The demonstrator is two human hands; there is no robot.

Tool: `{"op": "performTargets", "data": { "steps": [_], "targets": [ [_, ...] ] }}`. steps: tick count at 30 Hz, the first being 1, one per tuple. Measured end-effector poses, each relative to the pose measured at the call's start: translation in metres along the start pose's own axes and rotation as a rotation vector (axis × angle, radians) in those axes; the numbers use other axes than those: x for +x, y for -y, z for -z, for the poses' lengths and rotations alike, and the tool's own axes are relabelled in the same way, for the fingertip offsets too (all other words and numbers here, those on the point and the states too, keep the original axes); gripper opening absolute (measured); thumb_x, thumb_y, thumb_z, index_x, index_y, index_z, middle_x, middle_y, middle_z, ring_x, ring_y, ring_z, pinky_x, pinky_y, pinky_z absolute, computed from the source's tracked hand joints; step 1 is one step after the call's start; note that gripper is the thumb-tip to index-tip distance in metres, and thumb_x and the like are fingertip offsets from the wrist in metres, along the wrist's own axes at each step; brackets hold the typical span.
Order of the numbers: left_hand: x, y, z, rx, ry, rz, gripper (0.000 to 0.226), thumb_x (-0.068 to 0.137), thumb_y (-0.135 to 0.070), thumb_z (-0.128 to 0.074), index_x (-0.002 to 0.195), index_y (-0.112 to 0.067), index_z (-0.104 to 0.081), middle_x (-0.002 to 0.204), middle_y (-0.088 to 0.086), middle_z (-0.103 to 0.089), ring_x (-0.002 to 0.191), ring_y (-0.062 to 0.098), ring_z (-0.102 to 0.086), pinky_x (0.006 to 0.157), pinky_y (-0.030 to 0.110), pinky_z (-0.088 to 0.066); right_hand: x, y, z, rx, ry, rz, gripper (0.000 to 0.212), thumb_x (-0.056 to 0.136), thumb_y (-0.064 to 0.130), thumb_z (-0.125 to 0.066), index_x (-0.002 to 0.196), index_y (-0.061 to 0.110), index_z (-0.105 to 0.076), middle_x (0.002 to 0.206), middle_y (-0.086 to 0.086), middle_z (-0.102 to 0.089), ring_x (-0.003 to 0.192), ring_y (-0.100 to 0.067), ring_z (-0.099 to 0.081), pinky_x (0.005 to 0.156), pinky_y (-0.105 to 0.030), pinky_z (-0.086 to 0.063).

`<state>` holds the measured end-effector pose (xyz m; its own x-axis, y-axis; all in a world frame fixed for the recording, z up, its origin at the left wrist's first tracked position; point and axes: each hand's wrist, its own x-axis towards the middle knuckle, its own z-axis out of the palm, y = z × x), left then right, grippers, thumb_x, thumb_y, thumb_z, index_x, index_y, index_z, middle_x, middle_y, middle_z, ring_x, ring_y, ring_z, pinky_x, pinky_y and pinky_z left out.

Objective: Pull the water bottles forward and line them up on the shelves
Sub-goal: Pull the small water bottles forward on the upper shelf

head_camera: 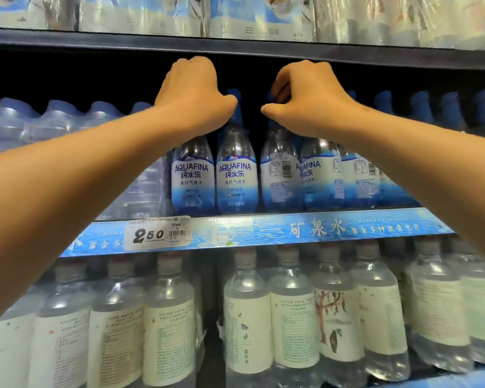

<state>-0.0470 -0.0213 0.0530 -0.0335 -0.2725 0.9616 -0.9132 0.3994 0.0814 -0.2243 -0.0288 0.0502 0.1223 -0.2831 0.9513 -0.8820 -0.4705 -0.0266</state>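
With my left hand and right hand curled over the blue caps of the Aquafina bottles at the shelf front, a top-heavy tug could topple them over the edge.

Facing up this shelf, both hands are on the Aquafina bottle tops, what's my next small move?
Probably draw both hands toward you. The left hand and right hand grip Aquafina bottles by their tops, and some labels beside them face backward.

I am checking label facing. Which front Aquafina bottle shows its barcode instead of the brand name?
The third Aquafina bottle from the left, below the right hand; its neighbours show the name.
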Motion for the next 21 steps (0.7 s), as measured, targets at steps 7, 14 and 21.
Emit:
{"op": "performTargets", "data": {
  "steps": [7,14,21],
  "targets": [
    [-0.005,-0.051,-0.020,-0.241,0.059,0.040,0.025,0.080,-0.028,-0.067,0.086,-0.004,-0.064,0.085,0.012,-0.067,0.069,0.021,-0.055,0.061,0.037,-0.052,-0.009,-0.057,0.028,-0.079,-0.001,-0.091,0.043,0.079,0.035,-0.071,0.099,-0.003,-0.067,0.095,-0.019,-0.070,0.093,-0.034,-0.065,0.080,-0.046,-0.056],
    [0.020,-0.079,-0.050,-0.407,0.193,0.242,0.031,0.079,-0.027,-0.072,0.097,-0.004,-0.062,0.080,0.008,-0.052,0.070,0.022,-0.048,0.061,0.032,-0.044,0.000,-0.092,0.028,-0.135,0.118,-0.082,0.042,0.079,0.043,-0.071,0.067,0.009,-0.050,0.065,-0.005,-0.051,0.058,-0.020,-0.046,0.047,-0.028,-0.033],
    [0.027,-0.087,-0.067,-0.428,0.260,0.372,0.019,0.088,-0.016,-0.068,0.096,-0.013,-0.051,0.092,0.009,-0.058,0.083,0.022,-0.056,0.077,0.035,-0.052,0.013,-0.098,0.010,-0.069,0.139,-0.070,0.056,0.073,0.056,-0.075,0.060,0.012,-0.042,0.058,-0.001,-0.044,0.051,-0.014,-0.041,0.041,-0.026,-0.027]
  ]
}}
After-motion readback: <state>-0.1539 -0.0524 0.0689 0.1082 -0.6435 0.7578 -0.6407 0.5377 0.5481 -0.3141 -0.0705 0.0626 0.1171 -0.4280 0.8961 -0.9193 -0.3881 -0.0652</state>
